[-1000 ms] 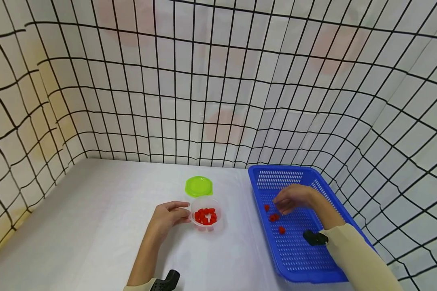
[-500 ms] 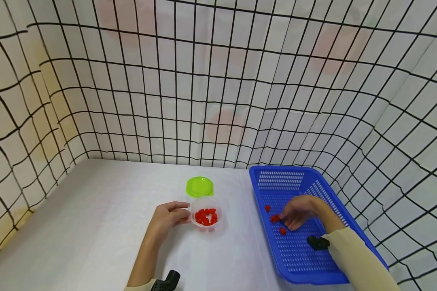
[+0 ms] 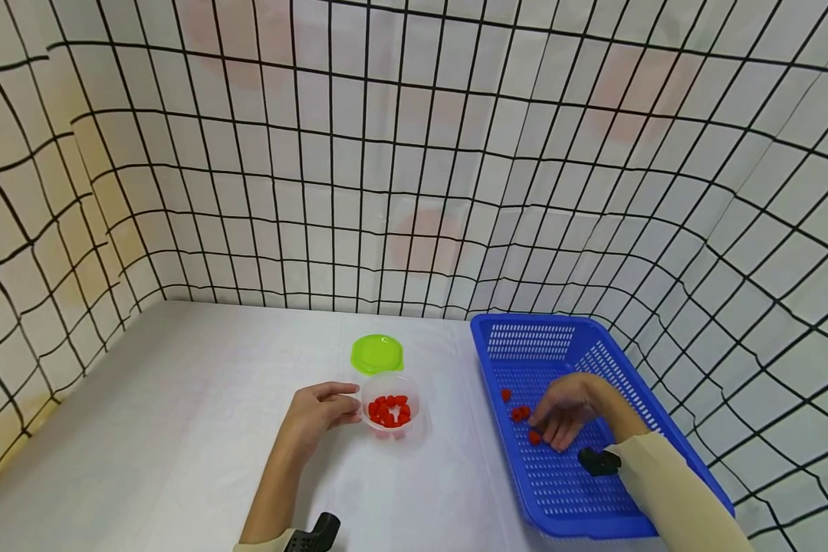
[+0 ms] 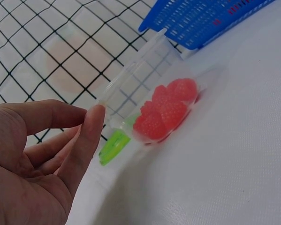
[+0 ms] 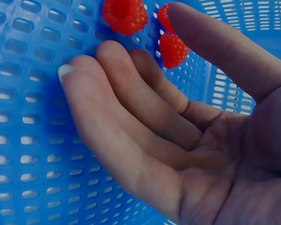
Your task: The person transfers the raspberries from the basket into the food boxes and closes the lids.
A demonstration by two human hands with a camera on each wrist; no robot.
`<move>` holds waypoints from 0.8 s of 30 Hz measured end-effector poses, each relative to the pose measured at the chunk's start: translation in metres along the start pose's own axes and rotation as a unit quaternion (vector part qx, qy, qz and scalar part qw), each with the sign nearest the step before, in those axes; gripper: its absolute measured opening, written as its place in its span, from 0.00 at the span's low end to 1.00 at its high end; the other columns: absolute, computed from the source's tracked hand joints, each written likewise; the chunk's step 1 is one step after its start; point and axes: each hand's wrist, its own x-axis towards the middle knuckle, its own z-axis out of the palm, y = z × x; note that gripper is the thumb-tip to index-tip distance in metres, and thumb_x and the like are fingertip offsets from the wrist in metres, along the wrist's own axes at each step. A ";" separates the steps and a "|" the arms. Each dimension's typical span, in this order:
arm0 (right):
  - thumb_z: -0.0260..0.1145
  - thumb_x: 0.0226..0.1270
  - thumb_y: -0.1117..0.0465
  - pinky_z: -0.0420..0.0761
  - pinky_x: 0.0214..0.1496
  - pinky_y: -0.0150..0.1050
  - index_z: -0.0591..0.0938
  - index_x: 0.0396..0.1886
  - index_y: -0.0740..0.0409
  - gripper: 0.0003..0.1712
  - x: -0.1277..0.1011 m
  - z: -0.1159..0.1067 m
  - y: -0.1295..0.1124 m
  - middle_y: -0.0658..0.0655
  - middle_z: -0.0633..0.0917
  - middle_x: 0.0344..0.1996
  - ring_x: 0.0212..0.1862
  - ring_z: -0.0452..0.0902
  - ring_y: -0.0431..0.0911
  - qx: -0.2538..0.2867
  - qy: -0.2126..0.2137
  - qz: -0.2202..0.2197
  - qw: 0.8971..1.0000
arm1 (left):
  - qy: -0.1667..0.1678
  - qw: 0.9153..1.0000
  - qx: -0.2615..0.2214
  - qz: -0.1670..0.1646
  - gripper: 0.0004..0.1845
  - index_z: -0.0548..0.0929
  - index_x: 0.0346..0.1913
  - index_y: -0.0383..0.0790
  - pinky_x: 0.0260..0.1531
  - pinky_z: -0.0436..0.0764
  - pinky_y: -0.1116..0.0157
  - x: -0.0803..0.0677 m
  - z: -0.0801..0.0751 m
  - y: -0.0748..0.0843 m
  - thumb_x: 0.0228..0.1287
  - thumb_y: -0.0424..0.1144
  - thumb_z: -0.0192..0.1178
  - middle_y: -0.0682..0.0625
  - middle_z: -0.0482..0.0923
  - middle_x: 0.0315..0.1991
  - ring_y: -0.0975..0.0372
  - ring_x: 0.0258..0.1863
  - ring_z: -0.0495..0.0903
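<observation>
A: Raspberries, small, red and knobbly — where do they lie, reading from the left?

B: Leftmost is the left hand [image 3: 315, 415]. It rests on the white table [image 3: 179, 429], thumb and forefinger set against the wall of the small clear plastic cup [image 3: 389, 405]. In the left wrist view the thumb tip [image 4: 94, 123] touches the cup wall [image 4: 131, 89]; the fingers are gently bent and steady the cup without closing round it. A batch of the red berries [image 4: 168, 110] lies in the cup's bottom. Just behind the cup lies the lime-green round plastic lid [image 3: 376, 354], flat on the table.

A: And to the right?

B: The blue perforated plastic basket [image 3: 524, 337] holds the remaining loose berries [image 3: 520, 413]. The right hand [image 3: 567, 406] is inside the basket, fingers relaxed and nearly straight. The right wrist view shows an empty palm, with one berry [image 5: 173, 49] just between thumb and forefinger and another [image 5: 125, 15] beyond the fingertips. Nothing is gripped.

A: Handling characteristics?

B: Judged from appearance: very light, soft, hollow, easily crushed. The surface looks slightly tacky, not slippery. The berry probably tolerates only light pressure.

A: Recommended hold?

B: Pinch across the rounded sides with thumb and forefinger pads, lightly. Avoid squeezing over the open hollow end, where the wall would likely collapse. The basket's perforated floor may catch the knobs, so lift straight up.
</observation>
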 end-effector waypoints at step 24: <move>0.73 0.57 0.61 0.90 0.41 0.43 0.88 0.32 0.68 0.11 0.002 0.005 -0.003 0.61 0.89 0.26 0.27 0.88 0.48 -0.013 -0.013 0.000 1.000 | 0.001 1.000 -0.001 -0.008 0.15 0.85 0.53 0.30 0.41 0.89 0.64 0.001 0.000 0.001 0.65 0.32 0.67 0.40 0.88 0.37 0.56 0.30 0.88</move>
